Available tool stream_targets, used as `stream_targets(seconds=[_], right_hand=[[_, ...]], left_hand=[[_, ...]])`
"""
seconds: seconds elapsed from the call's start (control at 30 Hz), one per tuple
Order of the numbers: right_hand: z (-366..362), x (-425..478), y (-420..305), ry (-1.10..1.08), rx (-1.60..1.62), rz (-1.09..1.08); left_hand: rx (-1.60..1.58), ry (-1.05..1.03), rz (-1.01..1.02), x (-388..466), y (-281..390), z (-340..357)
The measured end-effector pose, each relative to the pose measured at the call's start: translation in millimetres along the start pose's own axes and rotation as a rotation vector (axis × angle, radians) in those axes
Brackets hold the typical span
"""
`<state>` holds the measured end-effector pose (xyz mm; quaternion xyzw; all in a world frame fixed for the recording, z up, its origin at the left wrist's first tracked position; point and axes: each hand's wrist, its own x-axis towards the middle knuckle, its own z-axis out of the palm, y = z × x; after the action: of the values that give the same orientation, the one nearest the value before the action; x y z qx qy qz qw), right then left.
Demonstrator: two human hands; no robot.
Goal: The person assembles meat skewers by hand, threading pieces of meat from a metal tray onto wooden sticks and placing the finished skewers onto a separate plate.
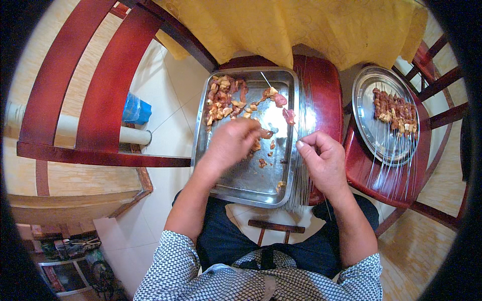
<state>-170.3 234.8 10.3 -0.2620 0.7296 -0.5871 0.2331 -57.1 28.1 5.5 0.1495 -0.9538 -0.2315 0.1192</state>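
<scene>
My right hand (322, 158) pinches a thin metal skewer (266, 79) between thumb and forefinger, beside the right rim of a rectangular steel tray (237, 184). Several pieces of raw meat (279, 99) are threaded along the skewer's upper part, and its bare tip points away from me over the tray. My left hand (239, 141) hovers over the tray's middle, fingers bent down and blurred by motion. Whether it holds a piece is hidden. Chopped meat with pale fatty bits (224, 96) is heaped in the tray's far left corner, with loose scraps nearer the middle.
A bundle of bare metal skewers (307, 101) lies along the tray's right side on a red wooden seat (327, 94). To the right, an oval steel platter (363, 126) holds loaded meat skewers (393, 109). A yellow cloth (263, 30) hangs beyond; a red chair back (109, 75) stands left.
</scene>
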Motion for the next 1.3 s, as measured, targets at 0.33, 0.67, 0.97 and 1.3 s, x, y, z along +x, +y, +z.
stream_targets(seconds=[0.33,0.67,0.97,1.3], right_hand=[[1.9,-0.6,2.0,-0.015,0.035,-0.050],[-1.0,-2.5,-0.9,-0.003,0.001,-0.070],[-2.1,-5.3,-1.8,-0.045,-0.007,-0.077],[8.2,-15.1,-6.2,-0.194,0.034,0.016]], left_hand=[[0.481,-0.142,-0.236,63.5,-70.0,-7.5],[0.597,-0.113,-0.018,64.8,-75.8,9.6],[-0.597,0.104,-0.574,9.6,-58.2,-14.6],[-1.611,0.026,-0.516,-13.4,-39.3,-12.7]])
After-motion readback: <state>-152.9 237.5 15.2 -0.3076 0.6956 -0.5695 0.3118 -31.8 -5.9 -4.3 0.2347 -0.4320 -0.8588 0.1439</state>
